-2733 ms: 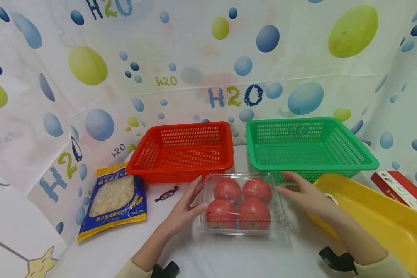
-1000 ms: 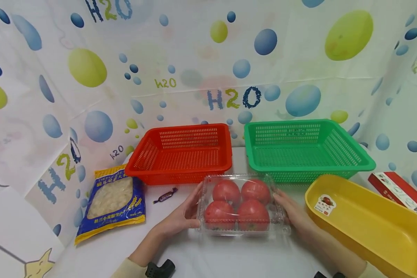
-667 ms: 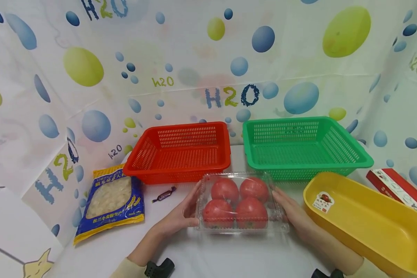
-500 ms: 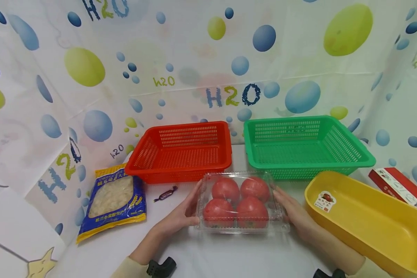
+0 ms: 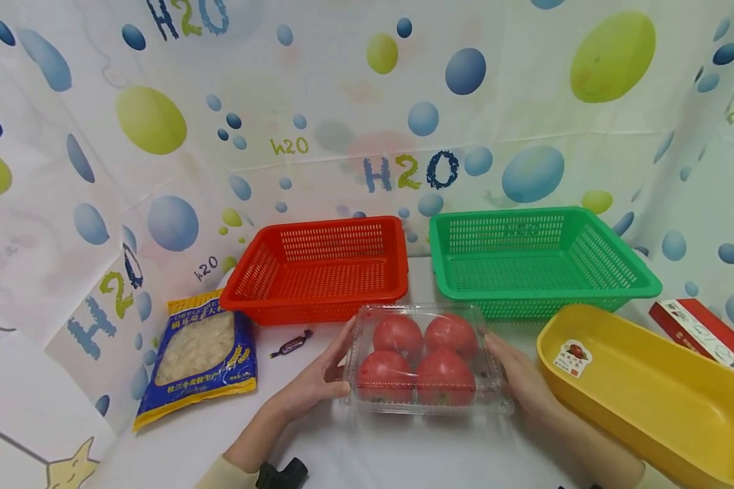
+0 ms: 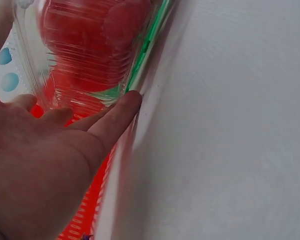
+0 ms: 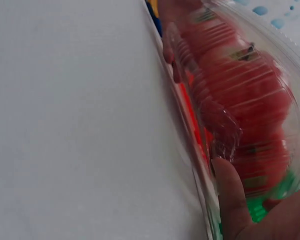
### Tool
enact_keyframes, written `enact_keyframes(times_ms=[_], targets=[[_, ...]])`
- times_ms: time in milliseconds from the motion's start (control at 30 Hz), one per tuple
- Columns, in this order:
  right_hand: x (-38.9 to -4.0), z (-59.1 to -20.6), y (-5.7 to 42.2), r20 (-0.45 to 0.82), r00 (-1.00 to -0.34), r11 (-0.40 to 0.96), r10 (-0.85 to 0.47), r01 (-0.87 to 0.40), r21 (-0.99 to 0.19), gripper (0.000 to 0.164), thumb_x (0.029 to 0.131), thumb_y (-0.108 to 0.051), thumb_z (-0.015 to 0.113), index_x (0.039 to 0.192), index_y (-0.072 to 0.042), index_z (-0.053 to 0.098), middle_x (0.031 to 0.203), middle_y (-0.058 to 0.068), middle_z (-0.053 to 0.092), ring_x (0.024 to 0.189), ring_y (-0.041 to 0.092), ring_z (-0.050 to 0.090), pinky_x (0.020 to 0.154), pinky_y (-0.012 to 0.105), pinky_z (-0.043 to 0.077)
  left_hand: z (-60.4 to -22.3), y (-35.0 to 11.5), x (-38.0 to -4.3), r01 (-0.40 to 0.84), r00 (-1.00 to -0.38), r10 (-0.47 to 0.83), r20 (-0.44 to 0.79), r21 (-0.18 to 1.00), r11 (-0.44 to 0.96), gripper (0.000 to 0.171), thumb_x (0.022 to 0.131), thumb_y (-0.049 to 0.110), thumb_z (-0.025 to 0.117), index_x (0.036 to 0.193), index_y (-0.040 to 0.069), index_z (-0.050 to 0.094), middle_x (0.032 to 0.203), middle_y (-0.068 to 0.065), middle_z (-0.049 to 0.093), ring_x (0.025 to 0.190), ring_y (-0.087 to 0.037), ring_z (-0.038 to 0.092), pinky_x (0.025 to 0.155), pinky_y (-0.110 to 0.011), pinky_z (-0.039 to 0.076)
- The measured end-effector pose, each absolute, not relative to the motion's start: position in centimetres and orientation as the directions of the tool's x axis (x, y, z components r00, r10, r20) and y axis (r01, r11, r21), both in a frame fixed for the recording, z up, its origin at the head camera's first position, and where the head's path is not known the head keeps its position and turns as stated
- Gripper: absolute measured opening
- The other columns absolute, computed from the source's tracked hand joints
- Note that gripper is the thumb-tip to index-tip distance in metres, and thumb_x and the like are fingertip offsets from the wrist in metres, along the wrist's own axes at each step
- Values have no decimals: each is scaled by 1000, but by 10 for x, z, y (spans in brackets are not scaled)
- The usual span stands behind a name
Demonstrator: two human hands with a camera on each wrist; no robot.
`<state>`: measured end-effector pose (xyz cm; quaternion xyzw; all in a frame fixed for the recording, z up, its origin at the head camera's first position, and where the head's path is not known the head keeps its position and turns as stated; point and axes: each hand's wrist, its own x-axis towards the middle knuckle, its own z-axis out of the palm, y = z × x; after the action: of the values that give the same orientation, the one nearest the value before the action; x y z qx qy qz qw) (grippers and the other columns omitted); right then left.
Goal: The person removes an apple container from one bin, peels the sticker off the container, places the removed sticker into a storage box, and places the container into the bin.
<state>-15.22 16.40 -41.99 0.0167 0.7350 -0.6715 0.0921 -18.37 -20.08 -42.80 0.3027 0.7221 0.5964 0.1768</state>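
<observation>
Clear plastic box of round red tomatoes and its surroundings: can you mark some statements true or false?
The clear plastic box holds four round red tomatoes. True.
The box sits inside the green rectangular plastic basket. False: it is outside, between the hands.
The person's left hand and right hand touch opposite sides of the box. True.
The red rectangular plastic basket stands left of the green basket. True.
Two tomatoes lie in the red basket. False: all four are in the box.

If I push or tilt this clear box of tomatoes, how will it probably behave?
The clear box may flex, as its walls look like thin plastic. With four large tomatoes inside, it should feel fairly heavy. Being round, they might roll inside.
</observation>
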Motion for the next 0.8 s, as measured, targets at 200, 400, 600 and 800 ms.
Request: enact_keyframes(times_ms=[200,400,600,800], targets=[[-146,-417,160,-159,-987,152,-21,154,-976,67,109,-45,37,153,5,34,150,27,43,132,38,48,101,38,46,-420,-203,-180,187,-768,639,47,970,153,104,87,54,72,163,35,4,169,-13,4,147,-47,22,112,-65,29],[-142,-414,159,-147,-989,109,-13,145,-983,66,108,-46,39,152,3,37,140,28,53,121,37,59,93,39,53,-413,-205,-177,203,-767,641,30,959,197,103,87,56,71,163,37,5,167,-17,9,136,-47,43,108,-62,37],[-138,-408,159,-170,-985,25,-21,170,-985,66,107,-49,42,153,-1,40,133,26,60,106,30,68,81,40,59,-405,-206,-175,228,-758,651,39,951,209,103,88,54,72,163,36,3,167,-15,10,133,-46,47,105,-57,43],[-137,-397,160,-176,-982,4,-64,176,-984,67,107,-50,39,159,-8,30,145,27,49,114,32,63,83,43,59,-395,-204,-173,207,-769,639,33,958,199,100,89,45,73,162,41,5,168,-11,10,133,-45,48,101,-51,49]])
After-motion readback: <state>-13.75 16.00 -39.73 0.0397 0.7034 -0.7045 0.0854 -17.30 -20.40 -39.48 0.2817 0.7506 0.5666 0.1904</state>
